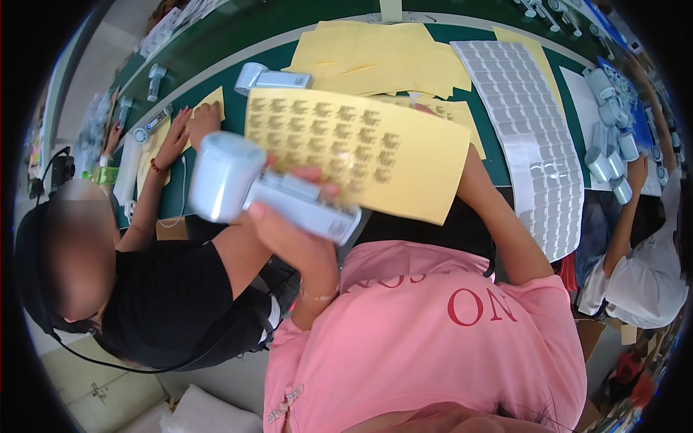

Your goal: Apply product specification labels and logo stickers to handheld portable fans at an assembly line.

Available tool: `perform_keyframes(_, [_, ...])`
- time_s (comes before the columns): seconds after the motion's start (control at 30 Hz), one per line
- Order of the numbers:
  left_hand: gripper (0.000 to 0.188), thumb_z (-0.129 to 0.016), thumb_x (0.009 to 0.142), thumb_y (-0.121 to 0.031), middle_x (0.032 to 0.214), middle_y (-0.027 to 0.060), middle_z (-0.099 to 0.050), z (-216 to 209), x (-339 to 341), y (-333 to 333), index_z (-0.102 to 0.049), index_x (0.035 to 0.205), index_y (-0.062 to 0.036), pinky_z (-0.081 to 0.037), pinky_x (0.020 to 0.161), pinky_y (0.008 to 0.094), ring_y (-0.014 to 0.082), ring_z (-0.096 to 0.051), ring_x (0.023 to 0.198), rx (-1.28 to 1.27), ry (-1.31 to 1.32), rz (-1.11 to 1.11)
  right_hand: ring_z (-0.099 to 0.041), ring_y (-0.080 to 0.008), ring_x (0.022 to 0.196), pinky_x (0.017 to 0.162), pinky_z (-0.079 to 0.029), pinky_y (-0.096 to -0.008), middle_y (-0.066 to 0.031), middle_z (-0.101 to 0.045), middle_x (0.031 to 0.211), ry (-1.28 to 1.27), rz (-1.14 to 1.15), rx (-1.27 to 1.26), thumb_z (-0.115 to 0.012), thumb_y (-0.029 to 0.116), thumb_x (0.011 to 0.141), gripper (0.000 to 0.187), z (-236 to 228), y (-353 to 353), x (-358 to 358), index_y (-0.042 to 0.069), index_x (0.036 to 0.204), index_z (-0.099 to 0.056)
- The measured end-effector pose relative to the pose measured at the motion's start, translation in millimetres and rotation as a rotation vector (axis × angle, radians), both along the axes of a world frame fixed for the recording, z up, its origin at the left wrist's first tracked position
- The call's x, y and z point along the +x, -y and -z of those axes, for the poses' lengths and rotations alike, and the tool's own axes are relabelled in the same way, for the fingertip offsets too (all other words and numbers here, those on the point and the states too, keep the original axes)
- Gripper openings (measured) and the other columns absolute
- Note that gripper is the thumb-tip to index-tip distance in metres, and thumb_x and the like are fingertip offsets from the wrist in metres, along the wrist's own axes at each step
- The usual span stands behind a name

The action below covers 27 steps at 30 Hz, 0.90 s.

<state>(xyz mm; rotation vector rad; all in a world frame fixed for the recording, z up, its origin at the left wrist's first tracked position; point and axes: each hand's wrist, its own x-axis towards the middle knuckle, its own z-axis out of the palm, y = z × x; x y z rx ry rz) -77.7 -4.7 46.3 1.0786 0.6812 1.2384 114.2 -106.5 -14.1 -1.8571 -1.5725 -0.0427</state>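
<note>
Head view: a pale blue handheld fan [267,189] with a round head and grey-white handle lies gripped in the person's left hand [289,224], fingers wrapped around the handle, raised in front of the chest. Just beyond it, a yellow sticker sheet [404,162] with rows of grey labels is held up; the right hand is hidden behind it, so its grip cannot be told. Past both hands lies a green table [498,155] with more yellow sheets [375,58]. Left of the left hand, a co-worker in a black shirt [173,296] works.
</note>
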Motion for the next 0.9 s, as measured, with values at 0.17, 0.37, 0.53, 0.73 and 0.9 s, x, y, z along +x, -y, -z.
perform_keyframes(0.17, [0.035, -0.036, 0.096, -0.029, 0.082, 0.0164, -0.061, 31.4, 47.3, -22.1, -0.042, 0.111, 0.0018, -0.05, 0.056, 0.0285, 0.0185, -0.059, 0.06, 0.009, -0.002, 0.182, -0.051, -0.0238, 0.112, 0.093, -0.041, -0.0318, -0.0195, -0.054, 0.118, -1.022, 0.194, 0.514, -0.051, 0.015, 0.089, 0.056, -21.8, 15.9, 17.3, 0.005, 0.137, -0.024])
perform_keyframes(0.37, [0.031, -0.044, 0.094, -0.027, 0.084, 0.012, -0.061, 53.9, 57.3, -22.2, -0.048, 0.102, 0.0027, -0.046, 0.068, 0.0258, 0.0131, -0.058, 0.072, -0.045, -0.239, 0.307, -0.052, -0.0301, 0.109, 0.095, -0.037, -0.0353, -0.0141, -0.054, 0.118, -0.1, 0.24, 0.107, -0.055, 0.002, 0.082, 0.06, -47.5, 19.5, -6.4, 0.009, 0.136, -0.027])
perform_keyframes(0.53, [0.033, -0.044, 0.093, -0.031, 0.073, 0.0081, -0.06, 26.0, 36.1, -18.5, -0.051, 0.101, 0.0007, -0.046, 0.057, 0.0249, 0.0111, -0.057, 0.062, -0.164, -0.355, 0.528, -0.053, -0.0301, 0.104, 0.091, -0.041, -0.0347, -0.0143, -0.057, 0.111, -0.353, 0.141, -0.093, -0.055, -0.003, 0.079, 0.068, -14.8, 12.6, -3.7, 0.012, 0.137, -0.025])
perform_keyframes(0.73, [0.035, -0.037, 0.095, -0.033, 0.072, 0.0093, -0.059, 25.2, 4.8, -31.5, -0.045, 0.107, -0.0007, -0.048, 0.049, 0.0239, 0.0126, -0.057, 0.054, -0.233, -0.171, 0.618, -0.064, -0.0273, 0.084, 0.075, -0.05, -0.0343, -0.0126, -0.065, 0.087, -0.375, 0.074, -0.158, -0.063, 0.004, 0.077, 0.079, -45.9, -14.4, 23.7, 0.017, 0.14, -0.019])
perform_keyframes(0.9, [0.029, -0.045, 0.093, -0.024, 0.078, 0.0099, -0.062, 40.1, 20.3, -41.0, -0.05, 0.105, 0.0016, -0.048, 0.06, 0.0264, 0.0125, -0.06, 0.069, -0.16, -0.27, 0.502, -0.062, -0.0353, 0.076, 0.068, -0.049, -0.0388, -0.0184, -0.063, 0.083, -0.082, 0.069, 0.051, -0.061, 0.011, 0.079, 0.083, -85.5, -134.7, 59.2, 0.018, 0.142, -0.007])
